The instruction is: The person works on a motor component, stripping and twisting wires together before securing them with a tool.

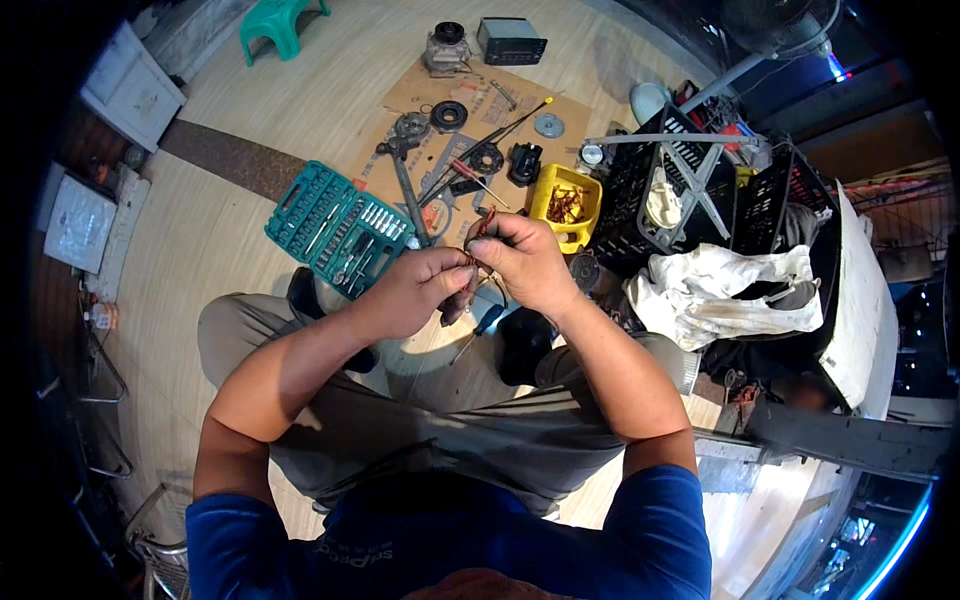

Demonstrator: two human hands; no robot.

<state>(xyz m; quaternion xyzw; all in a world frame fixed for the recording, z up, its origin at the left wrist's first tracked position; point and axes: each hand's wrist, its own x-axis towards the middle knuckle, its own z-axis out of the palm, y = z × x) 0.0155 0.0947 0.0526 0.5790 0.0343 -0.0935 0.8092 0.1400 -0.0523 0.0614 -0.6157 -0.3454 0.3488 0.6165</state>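
In front of my body my two hands meet over a thin, reddish-brown piece that looks like copper wire (487,222). My left hand (412,288) is closed, thumb and fingers pinching its lower part. Against it, my right hand (527,262) pinches the upper part, and a short end stands up above the fingers. Much of the piece is hidden by the fingers. Just beyond my right hand stands a yellow container (590,226) with reddish-brown wire scraps (567,203) in it. A blue-handled screwdriver (489,319) lies below my hands.
An open teal socket set (310,200) lies to the left. Cardboard (400,95) ahead carries a red-handled screwdriver (466,170), a black ring (448,116) and a metal machine part (446,52). Black crates (625,195) and a white cloth (700,295) are at right, a green stool (272,30) far left.
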